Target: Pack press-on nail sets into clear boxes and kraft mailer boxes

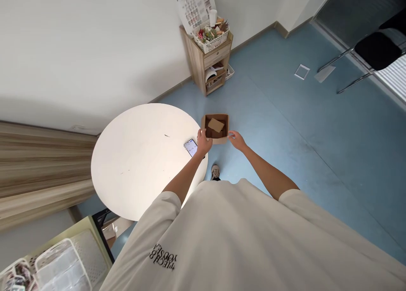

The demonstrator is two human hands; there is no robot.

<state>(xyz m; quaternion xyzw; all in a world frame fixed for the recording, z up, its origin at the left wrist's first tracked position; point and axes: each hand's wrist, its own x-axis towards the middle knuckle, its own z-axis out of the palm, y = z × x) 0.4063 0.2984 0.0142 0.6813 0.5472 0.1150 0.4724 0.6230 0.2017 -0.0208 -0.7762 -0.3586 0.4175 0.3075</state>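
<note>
Past the table's right edge, an open-topped brown cardboard box [215, 141] is in front of me. A smaller flat-looking tan cardboard piece [216, 125] lies inside it at a slant. My left hand [204, 143] grips the box's near left corner, thumb toward the front wall. At the near right corner my right hand [236, 139] has its fingers closed on the edge. Close beside my left hand a phone [191, 147] with a lit screen rests on the white round table [142, 155]; my hand and wrist cover part of it.
A small wooden cabinet [217, 58] stands by the wall, bearing a white basket [215, 43] of mixed items. A black chair [377, 50] and a white square frame [302, 71] are at the far right. Plastic bins [63, 263] sit lower left.
</note>
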